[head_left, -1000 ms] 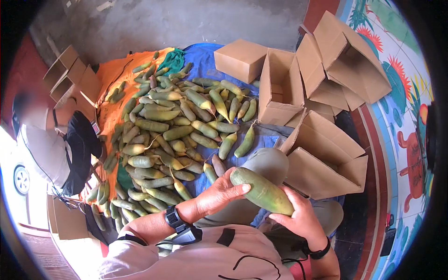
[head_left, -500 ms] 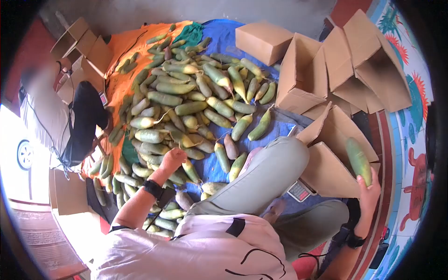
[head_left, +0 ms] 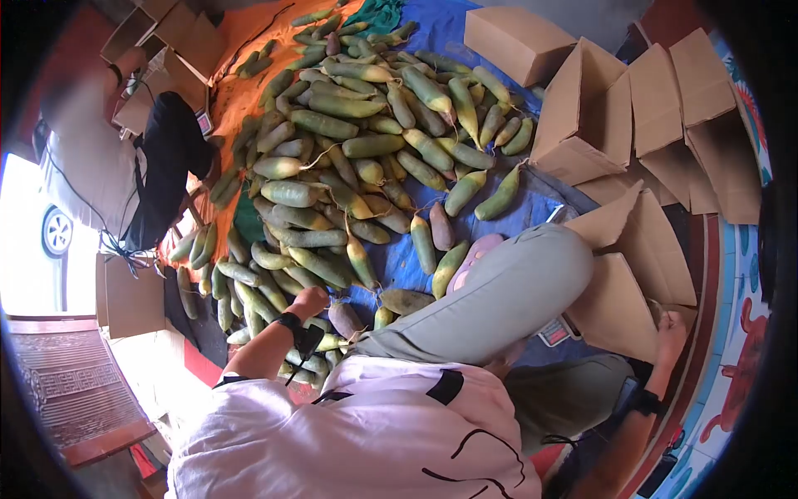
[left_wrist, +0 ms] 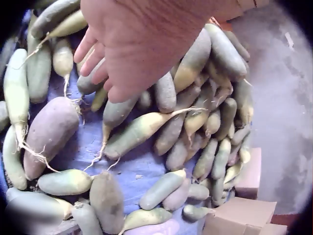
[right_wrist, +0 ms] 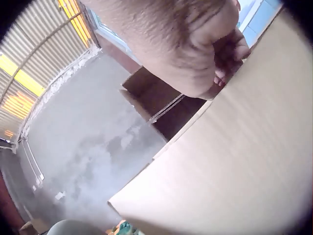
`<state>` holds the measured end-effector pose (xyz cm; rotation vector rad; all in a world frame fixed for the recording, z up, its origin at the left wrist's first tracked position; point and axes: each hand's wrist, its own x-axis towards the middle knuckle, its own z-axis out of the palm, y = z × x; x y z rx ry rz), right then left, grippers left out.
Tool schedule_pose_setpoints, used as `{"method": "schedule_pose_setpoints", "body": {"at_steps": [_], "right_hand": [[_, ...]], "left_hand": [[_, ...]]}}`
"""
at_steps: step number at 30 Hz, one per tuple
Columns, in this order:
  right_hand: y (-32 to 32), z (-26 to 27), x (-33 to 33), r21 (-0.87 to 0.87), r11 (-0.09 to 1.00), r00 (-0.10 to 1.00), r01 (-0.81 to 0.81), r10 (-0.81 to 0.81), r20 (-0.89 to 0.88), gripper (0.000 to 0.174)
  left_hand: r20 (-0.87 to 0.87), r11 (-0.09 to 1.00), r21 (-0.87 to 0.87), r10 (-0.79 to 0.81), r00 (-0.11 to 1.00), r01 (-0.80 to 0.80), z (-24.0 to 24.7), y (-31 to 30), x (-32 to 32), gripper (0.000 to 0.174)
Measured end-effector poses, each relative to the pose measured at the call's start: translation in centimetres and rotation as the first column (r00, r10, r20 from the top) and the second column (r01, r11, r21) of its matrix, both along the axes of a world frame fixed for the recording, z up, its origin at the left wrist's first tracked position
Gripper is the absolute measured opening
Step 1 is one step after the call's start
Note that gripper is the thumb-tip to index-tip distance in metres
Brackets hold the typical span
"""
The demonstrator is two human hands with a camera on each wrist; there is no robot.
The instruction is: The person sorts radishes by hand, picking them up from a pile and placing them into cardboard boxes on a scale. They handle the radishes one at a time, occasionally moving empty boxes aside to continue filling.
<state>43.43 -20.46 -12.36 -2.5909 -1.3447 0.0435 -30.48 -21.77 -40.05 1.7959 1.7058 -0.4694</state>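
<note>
In the head view the left hand is over the near side of a pile of green radishes, beside a purplish radish. The left wrist view shows this hand with loosely bent fingers and nothing in them, above the purplish radish. At the far right, the right hand is at the edge of an open cardboard box. Seen from the right wrist, the hand has bent fingers partly hidden by a cardboard flap; whether they hold anything cannot be told.
More cardboard boxes stand at the back right. A bent knee lies between pile and near box, with a small calculator-like device beside it. Another person sits at the left. Blue sheeting lies under the radishes.
The radish held in both hands at first went rightward in the right hand and is no longer plainly visible. The left hand moved left to the pile. The head view has shifted.
</note>
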Motion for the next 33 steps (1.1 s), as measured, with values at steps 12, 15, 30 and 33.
{"method": "schedule_pose_setpoints", "body": {"at_steps": [12, 15, 30, 33], "right_hand": [[-2.4, -1.1, -4.0, 0.156, 0.982, 0.993, -0.109, 0.101, 0.062, 0.035], [-2.5, -1.0, -4.6, 0.131, 0.986, 0.995, -0.100, 0.099, 0.019, 0.039], [-2.8, -2.8, -3.3, 0.143, 0.984, 0.989, -0.111, 0.095, 0.114, 0.042], [-3.0, -3.4, -3.1, 0.187, 0.970, 0.975, -0.158, 0.123, 0.185, 0.041]], "left_hand": [[-0.037, 0.945, -0.325, 0.024, 0.999, -0.035, -3.0, -1.3, 4.2, 0.067], [-0.072, 0.945, -0.325, 0.018, 0.997, -0.041, -4.5, -2.2, 4.1, 0.071], [-0.150, 0.925, -0.372, 0.020, 0.988, -0.075, -4.8, -0.1, 5.6, 0.096], [-0.104, 0.929, -0.370, -0.016, 0.994, -0.024, -4.2, -0.6, 5.2, 0.095]]}}
